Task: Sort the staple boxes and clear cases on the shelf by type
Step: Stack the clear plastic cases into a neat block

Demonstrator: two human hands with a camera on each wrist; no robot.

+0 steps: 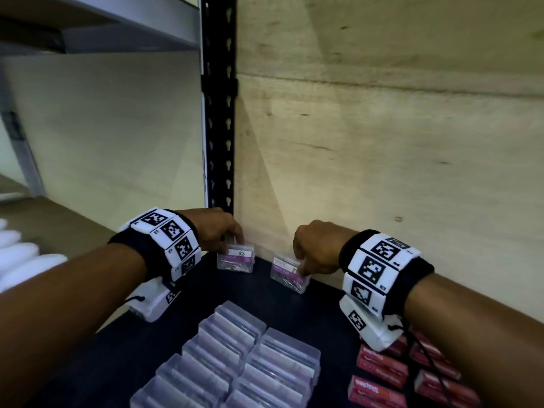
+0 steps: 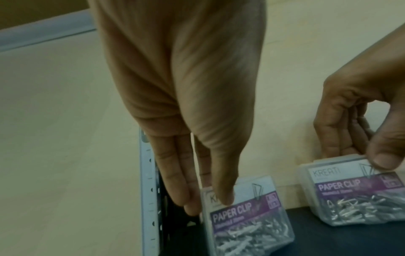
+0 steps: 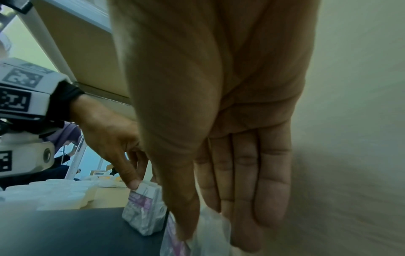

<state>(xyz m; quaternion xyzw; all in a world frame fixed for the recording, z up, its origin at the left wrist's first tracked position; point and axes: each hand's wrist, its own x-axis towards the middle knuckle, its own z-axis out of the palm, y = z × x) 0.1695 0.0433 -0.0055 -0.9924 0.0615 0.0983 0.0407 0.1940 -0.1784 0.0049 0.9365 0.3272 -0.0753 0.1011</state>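
Clear paper-clip case [image 1: 235,258] pinched by left hand [image 1: 216,229] | second case [image 1: 290,273] pinched by right hand [image 1: 316,250], seemingly tilted | plywood wall [image 1: 382,142] just behind | stacked cases [image 1: 235,357], red staple boxes [image 1: 382,369] nearer the wrists

Black slotted upright [image 1: 219,113], plywood panel [image 1: 382,128]

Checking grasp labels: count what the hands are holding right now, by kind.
Clear paper clip cases: 2, the left case pinched by the left hand, the right case by the right hand.
Red staple boxes: 0 in hand.
Total: 2.
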